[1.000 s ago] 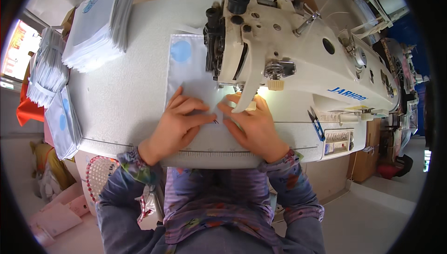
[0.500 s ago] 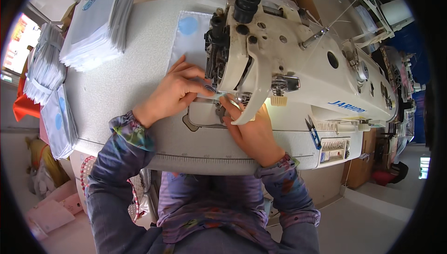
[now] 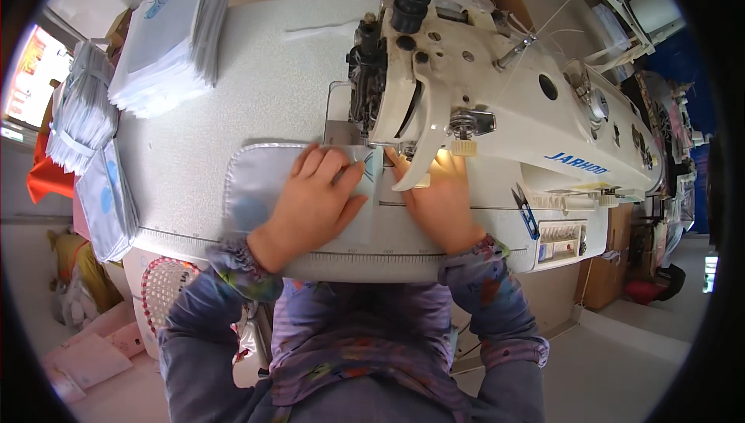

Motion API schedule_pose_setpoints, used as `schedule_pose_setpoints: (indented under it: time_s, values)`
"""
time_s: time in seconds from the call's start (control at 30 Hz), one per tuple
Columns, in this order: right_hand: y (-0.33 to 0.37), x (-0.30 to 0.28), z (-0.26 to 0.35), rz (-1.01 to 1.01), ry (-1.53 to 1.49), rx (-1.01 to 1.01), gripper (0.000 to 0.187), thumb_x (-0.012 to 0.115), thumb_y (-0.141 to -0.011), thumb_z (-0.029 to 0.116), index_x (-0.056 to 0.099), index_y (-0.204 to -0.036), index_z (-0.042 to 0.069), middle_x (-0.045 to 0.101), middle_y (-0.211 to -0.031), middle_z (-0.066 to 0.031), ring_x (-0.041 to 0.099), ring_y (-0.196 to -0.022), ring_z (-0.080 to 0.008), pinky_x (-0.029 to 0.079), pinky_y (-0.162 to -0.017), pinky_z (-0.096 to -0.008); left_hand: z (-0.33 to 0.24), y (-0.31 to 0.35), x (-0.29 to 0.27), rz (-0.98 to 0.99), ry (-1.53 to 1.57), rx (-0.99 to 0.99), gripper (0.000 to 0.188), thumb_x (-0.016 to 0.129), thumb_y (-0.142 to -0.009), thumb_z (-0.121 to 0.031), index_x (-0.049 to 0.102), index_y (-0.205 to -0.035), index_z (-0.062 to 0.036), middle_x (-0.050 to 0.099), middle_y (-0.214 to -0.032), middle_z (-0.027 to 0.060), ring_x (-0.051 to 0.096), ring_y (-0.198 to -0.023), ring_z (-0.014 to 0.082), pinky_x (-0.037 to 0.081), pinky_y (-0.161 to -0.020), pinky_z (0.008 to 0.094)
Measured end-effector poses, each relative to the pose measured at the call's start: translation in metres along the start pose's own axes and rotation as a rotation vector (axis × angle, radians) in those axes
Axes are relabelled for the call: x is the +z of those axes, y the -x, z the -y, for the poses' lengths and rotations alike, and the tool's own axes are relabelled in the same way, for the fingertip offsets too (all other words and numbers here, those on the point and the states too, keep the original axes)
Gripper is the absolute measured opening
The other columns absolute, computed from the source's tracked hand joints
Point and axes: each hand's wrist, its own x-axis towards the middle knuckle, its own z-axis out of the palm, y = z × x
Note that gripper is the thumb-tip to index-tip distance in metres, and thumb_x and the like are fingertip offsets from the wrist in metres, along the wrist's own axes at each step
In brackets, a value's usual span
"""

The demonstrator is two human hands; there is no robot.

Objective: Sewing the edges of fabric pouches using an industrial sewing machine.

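A pale grey-blue fabric piece (image 3: 268,161) with a rounded, stitched corner and a blue dot lies on the sewing machine's bed. My left hand (image 3: 310,202) rests on it with fingers curled, gripping the cloth left of the needle area. A pale green patch with dark lines (image 3: 370,165) shows at its right end, by those fingertips. Beside the presser area, my right hand (image 3: 438,198) lies with its fingers stretched toward the cloth's right edge. The white lever of the sewing machine (image 3: 434,89) hides part of those fingers. The needle itself is hidden.
A tall stack of folded pale fabric (image 3: 167,43) stands at the back left, with tied bundles (image 3: 81,109) at the table's left edge. Blue-handled thread snips (image 3: 526,212) and a small parts tray (image 3: 560,243) lie right. A white strip (image 3: 318,31) lies at the back.
The fabric has come toward me and been turned, its rounded corner now at the left. My left hand has moved nearer with it. My right hand has shifted slightly right.
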Motion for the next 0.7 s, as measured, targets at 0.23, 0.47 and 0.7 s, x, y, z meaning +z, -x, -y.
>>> schedule_pose_setpoints:
  time_s: [0.23,0.47,0.7]
  values:
    - [0.002,0.005,-0.006,-0.066,-0.035,-0.021,0.039,0.071,-0.098,0.018,0.077,-0.136,0.02,0.069,-0.096,-0.0082,0.063,-0.094,-0.0318,0.047,-0.085,-0.0473,-0.006,-0.005,0.004,-0.127,0.042,0.082,0.058,0.076,-0.094,-0.028,0.06,-0.146,-0.0083,0.055,-0.154,0.0103,0.049,-0.144,0.0339,0.036,-0.125,0.0562]
    - [0.003,0.006,-0.003,-0.026,-0.018,-0.014,0.043,0.074,-0.094,0.017,0.076,-0.137,0.017,0.07,-0.103,-0.0089,0.062,-0.102,-0.0333,0.049,-0.089,-0.0472,0.0,-0.007,0.002,-0.14,0.038,0.089,0.058,0.076,-0.094,-0.029,0.061,-0.147,-0.0107,0.056,-0.153,0.0094,0.05,-0.143,0.0337,0.037,-0.124,0.0557]
    - [0.015,-0.009,0.008,-0.027,-0.437,-0.134,0.047,0.071,-0.086,-0.004,0.076,-0.129,0.013,0.074,-0.131,-0.0082,0.066,-0.116,-0.0342,0.049,-0.103,-0.0444,-0.002,0.018,0.005,-0.174,0.147,0.142,0.033,0.083,-0.086,-0.022,0.078,-0.118,-0.0134,0.067,-0.131,0.005,0.062,-0.129,0.0296,0.044,-0.12,0.0572]
